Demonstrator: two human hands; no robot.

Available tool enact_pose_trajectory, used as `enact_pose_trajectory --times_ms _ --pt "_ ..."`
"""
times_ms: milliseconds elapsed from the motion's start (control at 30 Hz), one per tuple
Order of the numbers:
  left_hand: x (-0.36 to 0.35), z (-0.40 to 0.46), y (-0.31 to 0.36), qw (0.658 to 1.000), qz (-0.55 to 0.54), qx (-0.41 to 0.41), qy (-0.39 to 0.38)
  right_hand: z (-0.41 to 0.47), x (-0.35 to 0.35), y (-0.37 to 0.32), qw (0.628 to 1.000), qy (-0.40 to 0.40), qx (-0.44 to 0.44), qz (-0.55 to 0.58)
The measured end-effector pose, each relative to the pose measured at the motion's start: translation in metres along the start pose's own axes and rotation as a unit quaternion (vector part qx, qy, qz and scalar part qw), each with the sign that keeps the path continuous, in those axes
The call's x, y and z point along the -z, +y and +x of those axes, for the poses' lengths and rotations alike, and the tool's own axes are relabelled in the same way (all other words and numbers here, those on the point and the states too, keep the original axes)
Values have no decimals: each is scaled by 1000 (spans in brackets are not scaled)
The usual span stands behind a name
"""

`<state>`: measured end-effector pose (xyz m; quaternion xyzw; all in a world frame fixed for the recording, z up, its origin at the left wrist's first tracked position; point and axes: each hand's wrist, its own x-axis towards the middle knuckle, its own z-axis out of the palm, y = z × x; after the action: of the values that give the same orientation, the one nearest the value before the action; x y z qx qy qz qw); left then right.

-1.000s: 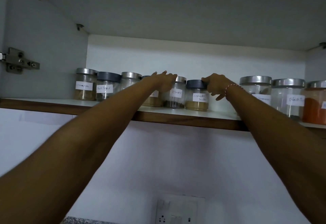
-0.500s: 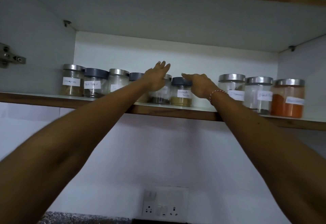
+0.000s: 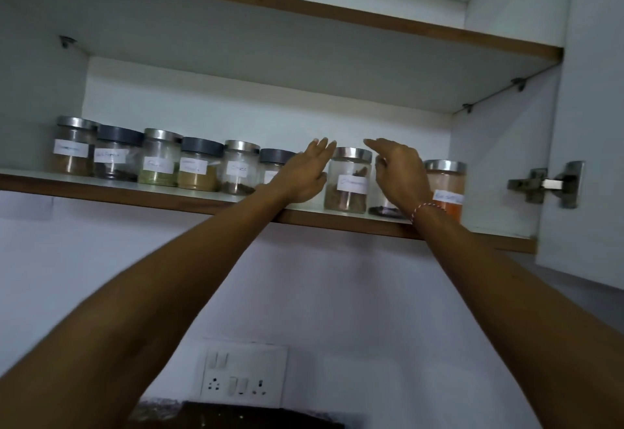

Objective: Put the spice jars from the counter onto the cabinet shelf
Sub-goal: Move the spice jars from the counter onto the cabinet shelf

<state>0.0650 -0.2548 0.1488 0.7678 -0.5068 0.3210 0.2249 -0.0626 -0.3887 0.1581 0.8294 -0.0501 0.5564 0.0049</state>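
Note:
A row of labelled glass spice jars stands on the cabinet shelf [image 3: 101, 183]. A steel-lidded jar with brown sticks [image 3: 349, 180] sits between my two hands. My left hand [image 3: 305, 172] reaches up just left of it, fingers straight, in front of a grey-lidded jar [image 3: 275, 162]. My right hand [image 3: 400, 172] hovers just right of it, fingers loosely bent, holding nothing. It hides most of a jar with dark contents [image 3: 385, 207]. A jar of orange powder [image 3: 447, 185] stands at the row's right end.
More jars fill the shelf's left part, from a steel-lidded one [image 3: 72, 147] to a jar of cloves [image 3: 239, 168]. An open cabinet door with a hinge [image 3: 547, 185] is at right. A switch and socket plate [image 3: 243, 373] is on the wall below.
The view has swung right. Both hands have left the grey-lidded jars and moved right along the row, now flanking the steel-lidded jar with brown sticks.

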Motion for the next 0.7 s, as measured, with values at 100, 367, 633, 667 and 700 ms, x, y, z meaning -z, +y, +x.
enact_pose_trajectory --times_ms 100,367,633,667,700 --pt "-7 10 17 998 1 -7 55 -6 -2 17 999 -9 -13 -46" --pt "-20 18 28 992 -105 61 -24 -10 -2 46 987 -38 -150 44" --pt "-15 11 33 993 -113 34 -20 -8 -9 54 968 -85 -209 112" --pt "-15 11 32 993 -109 28 -18 -8 -10 55 968 -90 -204 115" --pt "-15 11 32 994 -105 27 -17 -7 -11 56 968 -95 -200 120"
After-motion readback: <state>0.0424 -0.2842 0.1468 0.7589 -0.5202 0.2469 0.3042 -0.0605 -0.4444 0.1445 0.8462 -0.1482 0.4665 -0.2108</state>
